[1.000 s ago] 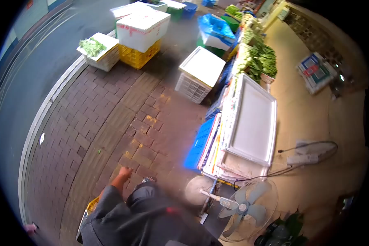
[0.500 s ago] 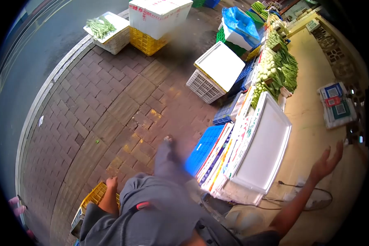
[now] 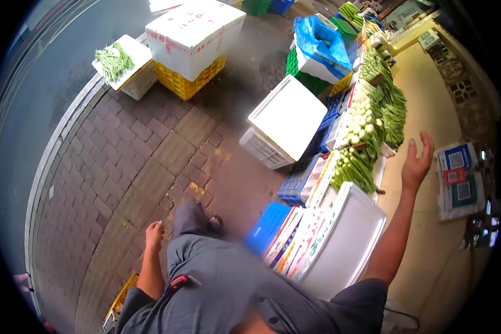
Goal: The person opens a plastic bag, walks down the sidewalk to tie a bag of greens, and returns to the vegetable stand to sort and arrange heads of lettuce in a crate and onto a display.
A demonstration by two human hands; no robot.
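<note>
My left hand (image 3: 154,234) hangs over the brick pavement at my left side, its fingers curled in, with nothing visible in them. My right hand (image 3: 418,162) is raised over the tan ground on the right, thumb and fingers apart, holding nothing. Nearest to it on the left are bunches of leafy greens (image 3: 394,118) and green-stemmed vegetables (image 3: 353,170) on the stall. A white foam tray (image 3: 345,242) lies beside my right forearm. A red-handled object (image 3: 179,281) is at the waist of my grey shirt.
Ahead stand a white-topped crate (image 3: 289,119), a blue plastic bag (image 3: 323,44) on stacked boxes and a foam box (image 3: 195,36) on a yellow crate (image 3: 189,80). Green beans (image 3: 114,62) lie on a lid by the kerb. A blue crate (image 3: 267,227) stands low beside the foam tray.
I have stepped forward along the stall; crates and vegetables appear closer and lower. My right hand has moved up and left in view, still open. The yellow crate behind my left arm has slid downward.
</note>
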